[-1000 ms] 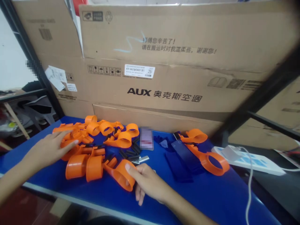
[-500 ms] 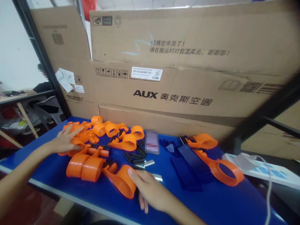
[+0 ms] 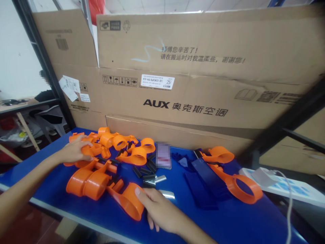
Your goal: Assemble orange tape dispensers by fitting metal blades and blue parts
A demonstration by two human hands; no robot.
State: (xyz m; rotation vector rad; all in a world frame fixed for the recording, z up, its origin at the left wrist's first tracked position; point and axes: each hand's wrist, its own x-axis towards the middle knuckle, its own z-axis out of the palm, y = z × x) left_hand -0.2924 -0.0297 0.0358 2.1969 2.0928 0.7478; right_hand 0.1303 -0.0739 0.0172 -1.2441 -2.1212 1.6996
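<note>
My right hand (image 3: 162, 208) grips an orange plastic ring part (image 3: 132, 200) by its wide ring, thumb on the outside; its arm points left. My left hand (image 3: 75, 149) rests among the orange ring parts at the left, fingers apart and bent down over them. Some fingertips are hidden, and I cannot tell if it grips one. Between the hands stand two orange rings side by side (image 3: 88, 183). Beyond them lie more orange ring parts (image 3: 135, 154), some bearing black pieces. Loose black strips (image 3: 147, 171) and shiny metal strips (image 3: 166, 194) lie past my right hand.
Dark blue flat pieces (image 3: 203, 183) and more orange ring parts (image 3: 245, 188) lie on the blue table (image 3: 175, 223) at the right. A phone-like object (image 3: 164, 156) lies near the cardboard wall (image 3: 190, 88). At the right edge is a white charger with a cable (image 3: 264, 176).
My left hand has shifted slightly right, its fingers bending down more over the orange parts. My right hand keeps its grip on the ring part. The view has tilted slightly.
</note>
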